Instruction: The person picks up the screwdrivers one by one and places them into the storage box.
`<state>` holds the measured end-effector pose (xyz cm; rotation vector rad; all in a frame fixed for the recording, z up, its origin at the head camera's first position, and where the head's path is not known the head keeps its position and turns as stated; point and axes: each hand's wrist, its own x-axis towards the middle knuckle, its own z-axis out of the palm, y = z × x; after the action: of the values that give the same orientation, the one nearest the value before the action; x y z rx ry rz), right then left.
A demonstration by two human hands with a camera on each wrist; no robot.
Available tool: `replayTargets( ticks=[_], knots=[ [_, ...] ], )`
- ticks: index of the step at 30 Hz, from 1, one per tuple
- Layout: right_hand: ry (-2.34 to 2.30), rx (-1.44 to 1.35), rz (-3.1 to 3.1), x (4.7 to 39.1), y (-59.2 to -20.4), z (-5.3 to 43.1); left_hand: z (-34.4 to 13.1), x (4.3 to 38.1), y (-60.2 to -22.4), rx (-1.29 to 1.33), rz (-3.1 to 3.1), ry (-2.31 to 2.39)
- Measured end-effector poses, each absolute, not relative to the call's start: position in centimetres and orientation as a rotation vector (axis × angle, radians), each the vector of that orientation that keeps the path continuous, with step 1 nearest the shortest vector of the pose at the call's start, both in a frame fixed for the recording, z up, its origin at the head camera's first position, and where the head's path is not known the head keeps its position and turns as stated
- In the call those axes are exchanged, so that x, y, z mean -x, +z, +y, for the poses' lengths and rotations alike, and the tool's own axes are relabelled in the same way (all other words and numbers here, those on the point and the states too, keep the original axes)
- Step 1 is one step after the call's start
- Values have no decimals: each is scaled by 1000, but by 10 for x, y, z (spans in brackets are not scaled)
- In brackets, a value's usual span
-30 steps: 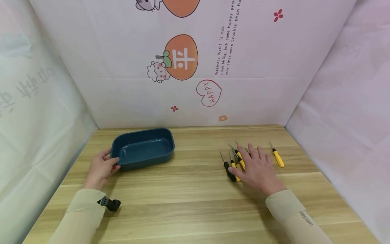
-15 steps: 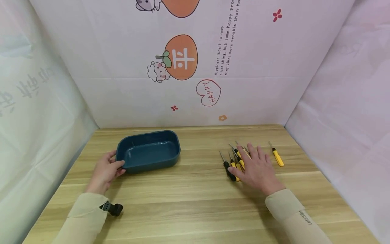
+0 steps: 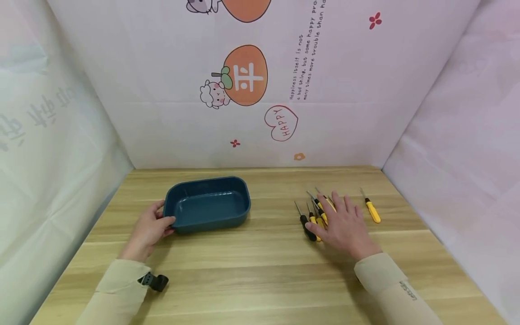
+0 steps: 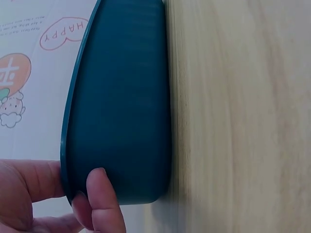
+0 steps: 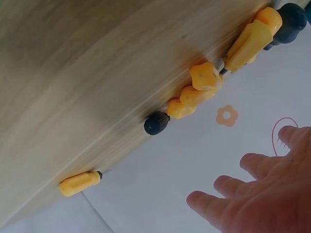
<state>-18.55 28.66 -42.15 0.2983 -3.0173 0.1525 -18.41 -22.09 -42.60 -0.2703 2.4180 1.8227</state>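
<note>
A dark blue rectangular plastic tray [image 3: 215, 224] stands on the table at the left. My left hand [image 3: 149, 229] grips its left end, thumb over the near corner of the rim; in the left wrist view, fingers [image 4: 103, 194] curl against the outside of the tray wall [image 4: 121, 107]. On the right, my right hand [image 3: 345, 225] hovers palm down with spread fingers over several screwdrivers, partly hiding them. A black-handled screwdriver [image 3: 307, 229] lies at the group's left side. Yellow handles [image 5: 203, 76] and a black handle [image 5: 156, 123] show beyond the raised hand in the right wrist view.
A lone yellow-handled screwdriver [image 3: 372, 212] lies right of the right hand. The wooden table [image 3: 243, 280] is bordered by a printed white backdrop [image 3: 337, 135] behind and white sheets on both sides. A small black device [image 3: 156, 281] is strapped to the left wrist.
My left hand has slid the tray to the right and slightly toward me. The right hand and the screwdrivers have stayed in place.
</note>
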Motion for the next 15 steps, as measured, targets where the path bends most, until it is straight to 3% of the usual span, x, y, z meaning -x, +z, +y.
replayTargets(
  ticks=[15],
  knots=[
    [156, -285, -3026, 186, -420, 284, -205, 177, -421, 129, 2477, 1739]
  ],
)
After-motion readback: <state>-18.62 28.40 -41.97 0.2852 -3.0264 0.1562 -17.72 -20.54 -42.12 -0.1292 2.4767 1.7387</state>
